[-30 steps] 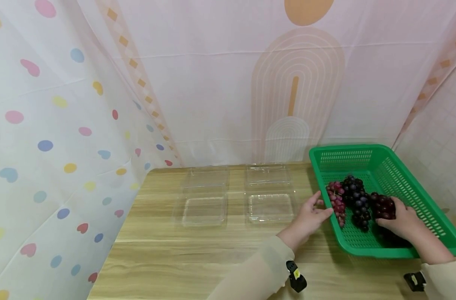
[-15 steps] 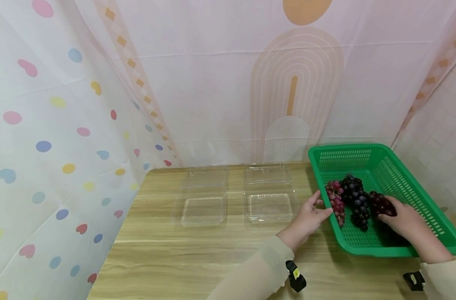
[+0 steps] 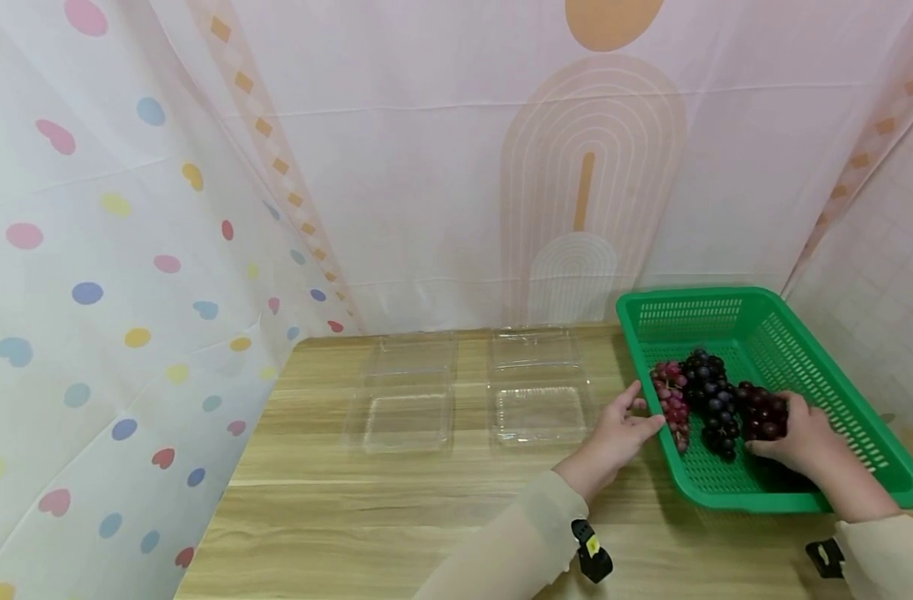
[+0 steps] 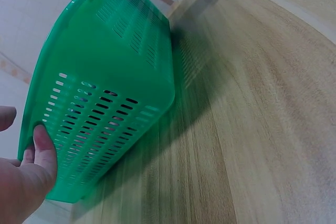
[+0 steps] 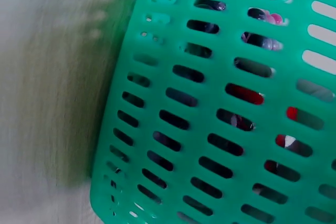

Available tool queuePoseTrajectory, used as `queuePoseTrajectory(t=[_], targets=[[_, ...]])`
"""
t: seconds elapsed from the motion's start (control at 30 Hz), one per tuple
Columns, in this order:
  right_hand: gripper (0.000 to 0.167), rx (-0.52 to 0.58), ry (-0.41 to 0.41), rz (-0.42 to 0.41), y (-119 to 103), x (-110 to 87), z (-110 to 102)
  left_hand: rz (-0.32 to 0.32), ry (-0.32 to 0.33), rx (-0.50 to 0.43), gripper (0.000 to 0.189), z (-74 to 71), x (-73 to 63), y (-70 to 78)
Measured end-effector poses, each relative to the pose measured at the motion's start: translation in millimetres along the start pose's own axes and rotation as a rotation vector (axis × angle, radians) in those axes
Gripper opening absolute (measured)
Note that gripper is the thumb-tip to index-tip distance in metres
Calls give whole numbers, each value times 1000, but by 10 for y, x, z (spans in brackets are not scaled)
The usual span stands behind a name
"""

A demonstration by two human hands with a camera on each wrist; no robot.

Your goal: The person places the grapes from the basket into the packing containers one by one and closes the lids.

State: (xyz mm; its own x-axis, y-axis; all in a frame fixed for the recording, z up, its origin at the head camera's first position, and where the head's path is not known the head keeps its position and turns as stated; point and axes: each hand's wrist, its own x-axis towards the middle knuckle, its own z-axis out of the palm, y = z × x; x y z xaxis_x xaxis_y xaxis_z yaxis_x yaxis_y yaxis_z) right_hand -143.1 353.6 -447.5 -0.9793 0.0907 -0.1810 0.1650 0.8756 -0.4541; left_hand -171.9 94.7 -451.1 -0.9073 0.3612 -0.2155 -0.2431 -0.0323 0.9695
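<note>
In the head view, a green plastic basket (image 3: 764, 502) with slotted walls holds several bunches of grapes. My left hand (image 3: 614, 433) holds the basket's left rim; in the left wrist view a digit (image 4: 44, 150) presses the outer wall just under that rim. Inside the basket, my right hand (image 3: 805, 437) grips a bunch of dark red grapes (image 3: 762, 410), with thumb and fingers around its right side. To its left lie a black bunch (image 3: 715, 400) and a pinkish-red bunch (image 3: 672, 404). Only the slotted wall (image 5: 184, 98) shows in the right wrist view, hiding the right hand.
Two clear plastic clamshell boxes, a left one (image 3: 407, 421) and a right one (image 3: 542, 412), stand with lids raised on the wooden table (image 3: 366, 525). Patterned cloths (image 3: 426, 208) hang behind and beside the table. Under the right hand, a dark bunch is mostly covered.
My right hand shifts slightly on the dark red grapes, its thumb and fingers changing place around them. The left hand stays at the rim, and the basket keeps its place.
</note>
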Motion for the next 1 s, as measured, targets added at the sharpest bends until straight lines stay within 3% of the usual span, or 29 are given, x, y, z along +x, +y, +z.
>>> queuePoseTrajectory(t=[0.1,0.37,1.0], targets=[[106,-7,-12,-30,-4,7,5,-2,3,5,64,0,0,1],[83,1,40,-95,-38,-26,-33,-2,-4,7,64,-9,3,-2],[72,95,302,-121,-124,-159,-53,8,-8,6,66,4,2,-4]])
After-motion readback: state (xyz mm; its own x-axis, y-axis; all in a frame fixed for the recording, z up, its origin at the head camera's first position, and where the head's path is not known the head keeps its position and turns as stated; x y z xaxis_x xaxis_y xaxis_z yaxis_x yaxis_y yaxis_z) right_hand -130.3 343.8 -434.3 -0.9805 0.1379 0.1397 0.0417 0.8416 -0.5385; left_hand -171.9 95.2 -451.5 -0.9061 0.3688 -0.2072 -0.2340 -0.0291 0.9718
